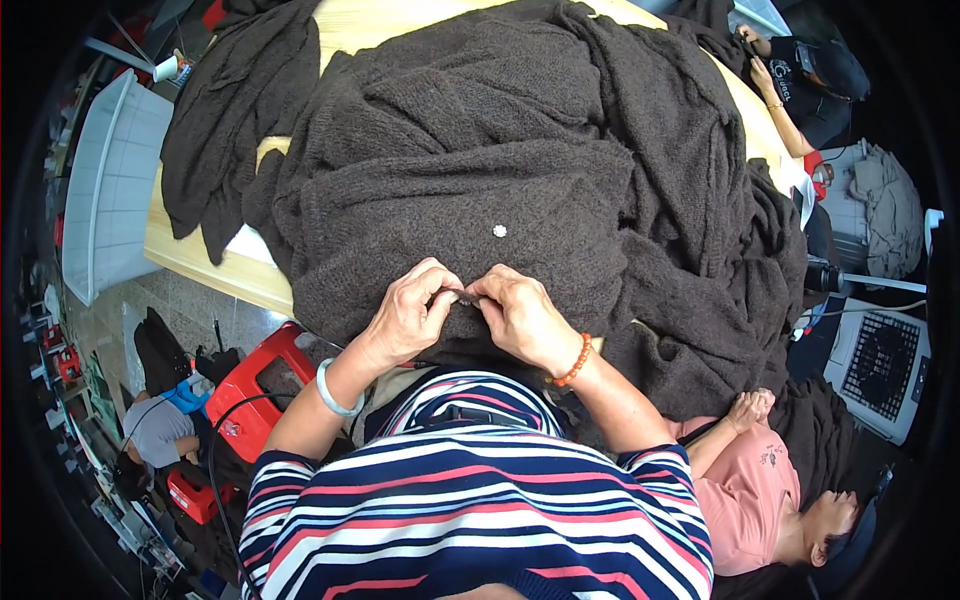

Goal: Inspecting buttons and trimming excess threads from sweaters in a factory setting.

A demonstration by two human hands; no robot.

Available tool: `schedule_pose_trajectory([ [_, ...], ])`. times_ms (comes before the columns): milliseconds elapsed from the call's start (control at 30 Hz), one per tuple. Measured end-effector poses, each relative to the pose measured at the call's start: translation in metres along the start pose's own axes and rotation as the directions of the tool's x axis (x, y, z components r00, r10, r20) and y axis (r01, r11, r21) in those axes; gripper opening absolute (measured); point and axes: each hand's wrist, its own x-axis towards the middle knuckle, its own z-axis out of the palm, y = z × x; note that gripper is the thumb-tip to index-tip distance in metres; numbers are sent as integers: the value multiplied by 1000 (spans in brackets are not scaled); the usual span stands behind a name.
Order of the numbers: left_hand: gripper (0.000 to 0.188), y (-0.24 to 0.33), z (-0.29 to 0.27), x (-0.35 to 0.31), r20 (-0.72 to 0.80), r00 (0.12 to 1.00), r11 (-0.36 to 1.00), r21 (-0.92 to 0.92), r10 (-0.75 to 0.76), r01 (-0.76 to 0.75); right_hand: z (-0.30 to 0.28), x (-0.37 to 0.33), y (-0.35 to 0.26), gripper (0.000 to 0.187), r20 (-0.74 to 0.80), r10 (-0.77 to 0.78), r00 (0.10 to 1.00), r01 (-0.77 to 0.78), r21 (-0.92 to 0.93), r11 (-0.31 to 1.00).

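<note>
A large dark brown knitted fabric (pixel 450 190) lies heaped over the table in front of me. My left hand (pixel 415 305) pinches a small fold at its near edge. Close beside it, my right hand (pixel 520 312) pinches the same fold, thumb and fingertips pressed together. Only a bit of the fabric shows between the two sets of fingertips; whether anything smaller is held there cannot be made out. Just beyond my hands, a small whitish, flower-like round piece (pixel 500 231) rests on the knit. My left wrist wears a pale bangle, my right an orange beaded bracelet.
The wooden table (pixel 220 268) shows at its left edge. Left of it are a white bin (pixel 115 185) and a red stool (pixel 262 385). A person in pink (pixel 745 490) is close at my right; another works at the far right. A keyboard-like device (pixel 880 365) lies right.
</note>
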Motion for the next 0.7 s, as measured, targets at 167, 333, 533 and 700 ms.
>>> schedule_pose_trajectory([
  [167,10,2,-14,4,160,982,978,-164,-102,129,-20,8,1,12,140,32,990,-55,162,985],
  [333,5,3,-15,3,250,941,898,-321,-226,301,-30,11,-2,20,257,132,957,-175,150,973],
  [533,11,9,-22,3,59,971,971,71,-233,228,-71,-9,12,20,161,76,984,-43,-197,979],
  [700,41,50,6,29,49,991,991,47,126,-128,-79,-12,-7,16,117,45,992,-37,-74,997],
])
